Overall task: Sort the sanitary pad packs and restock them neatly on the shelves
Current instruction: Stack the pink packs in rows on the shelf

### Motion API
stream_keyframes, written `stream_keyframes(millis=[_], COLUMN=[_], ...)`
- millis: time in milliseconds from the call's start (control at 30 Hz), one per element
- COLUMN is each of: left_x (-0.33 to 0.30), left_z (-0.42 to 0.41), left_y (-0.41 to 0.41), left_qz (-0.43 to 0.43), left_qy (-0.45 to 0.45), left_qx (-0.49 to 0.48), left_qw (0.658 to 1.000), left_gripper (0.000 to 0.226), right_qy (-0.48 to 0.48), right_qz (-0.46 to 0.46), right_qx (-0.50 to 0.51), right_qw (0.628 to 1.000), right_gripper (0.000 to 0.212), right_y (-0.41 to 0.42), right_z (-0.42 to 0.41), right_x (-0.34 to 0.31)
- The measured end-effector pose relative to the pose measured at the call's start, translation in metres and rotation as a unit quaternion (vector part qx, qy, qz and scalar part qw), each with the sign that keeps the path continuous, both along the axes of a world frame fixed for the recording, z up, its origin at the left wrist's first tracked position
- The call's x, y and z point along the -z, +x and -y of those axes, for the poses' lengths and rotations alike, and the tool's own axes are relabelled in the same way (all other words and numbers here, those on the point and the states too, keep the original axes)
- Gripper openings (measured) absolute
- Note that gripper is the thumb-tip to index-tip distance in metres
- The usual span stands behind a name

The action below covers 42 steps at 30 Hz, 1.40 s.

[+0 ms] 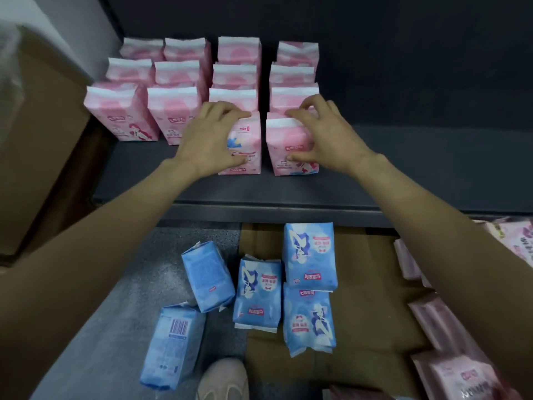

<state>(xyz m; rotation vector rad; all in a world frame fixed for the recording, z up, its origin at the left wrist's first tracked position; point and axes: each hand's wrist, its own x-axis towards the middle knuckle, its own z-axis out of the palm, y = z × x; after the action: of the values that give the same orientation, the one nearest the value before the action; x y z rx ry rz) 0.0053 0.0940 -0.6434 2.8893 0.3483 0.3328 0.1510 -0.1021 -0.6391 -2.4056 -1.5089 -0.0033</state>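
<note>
Dark shelf holding rows of upright pink packs. Left hand gripping front pink pack, right hand gripping neighbouring pink pack, fingers curled round each. Blue packs strewn on floor and cardboard below.

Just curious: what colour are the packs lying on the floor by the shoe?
Light blue with white, five blue packs in the head view.

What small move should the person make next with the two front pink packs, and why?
Probably slide both back. The left hand grips one pink pack and the right hand grips another; both stand nearer the edge of the shelf than the neighbouring front pink packs, so the front line is uneven.
</note>
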Motion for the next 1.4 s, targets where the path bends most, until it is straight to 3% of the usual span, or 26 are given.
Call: stream_keyframes(millis=[200, 267, 333, 467, 600, 767, 900, 967, 1033, 1133, 1267, 1333, 1400], left_x=[-0.004, -0.005, -0.007, -0.013, -0.011, 0.014, 0.04, 0.057, 0.074, 0.098, 0.117, 0.127, 0.135], left_z=[-0.002, 0.004, 0.022, 0.089, 0.168, 0.249, 0.288, 0.305, 0.318, 0.335, 0.355, 0.366, 0.378], left_y=[-0.005, -0.01, -0.017, -0.031, -0.033, -0.033, -0.038, -0.051, -0.067, -0.092, -0.12, -0.134, -0.146], left_qz=[-0.03, -0.036, 0.01, 0.139, 0.169, 0.038, -0.105, -0.221, -0.302, -0.355, -0.401, -0.424, -0.421], left_qy=[0.036, 0.076, 0.106, 0.104, 0.049, -0.085, -0.15, -0.169, -0.148, -0.112, -0.1, -0.088, -0.025], left_qx=[-0.015, -0.029, -0.022, 0.075, 0.21, 0.319, 0.338, 0.32, 0.308, 0.306, 0.313, 0.317, 0.333], left_qw=[0.999, 0.996, 0.994, 0.982, 0.962, 0.943, 0.923, 0.906, 0.89, 0.876, 0.855, 0.844, 0.843], left_gripper=[0.08, 0.084, 0.084, 0.053, 0.026, 0.019, 0.024, 0.034, 0.048, 0.067, 0.094, 0.112, 0.121], right_qy=[-0.009, -0.019, -0.023, -0.009, -0.019, -0.102, -0.223, -0.247, -0.214, -0.202, -0.269, -0.296, -0.276], right_qz=[0.026, 0.024, 0.049, 0.069, 0.1, 0.051, -0.012, -0.071, -0.072, -0.062, -0.056, -0.027, 0.004], right_qx=[0.059, 0.043, 0.004, -0.046, -0.047, -0.051, -0.039, -0.052, -0.094, -0.184, -0.234, -0.24, -0.233], right_qw=[0.998, 0.999, 0.999, 0.996, 0.994, 0.992, 0.974, 0.965, 0.97, 0.96, 0.933, 0.924, 0.932], right_gripper=[0.08, 0.084, 0.086, 0.078, 0.051, 0.023, 0.012, 0.023, 0.039, 0.068, 0.097, 0.1, 0.078], right_y=[-0.005, -0.007, -0.013, -0.036, -0.067, -0.106, -0.14, -0.163, -0.178, -0.196, -0.207, -0.211, -0.221], right_z=[0.007, 0.015, 0.031, 0.091, 0.165, 0.25, 0.305, 0.33, 0.352, 0.384, 0.412, 0.416, 0.417], right_x=[0.011, 0.008, -0.002, -0.012, 0.006, 0.038, 0.064, 0.071, 0.078, 0.093, 0.11, 0.117, 0.126])
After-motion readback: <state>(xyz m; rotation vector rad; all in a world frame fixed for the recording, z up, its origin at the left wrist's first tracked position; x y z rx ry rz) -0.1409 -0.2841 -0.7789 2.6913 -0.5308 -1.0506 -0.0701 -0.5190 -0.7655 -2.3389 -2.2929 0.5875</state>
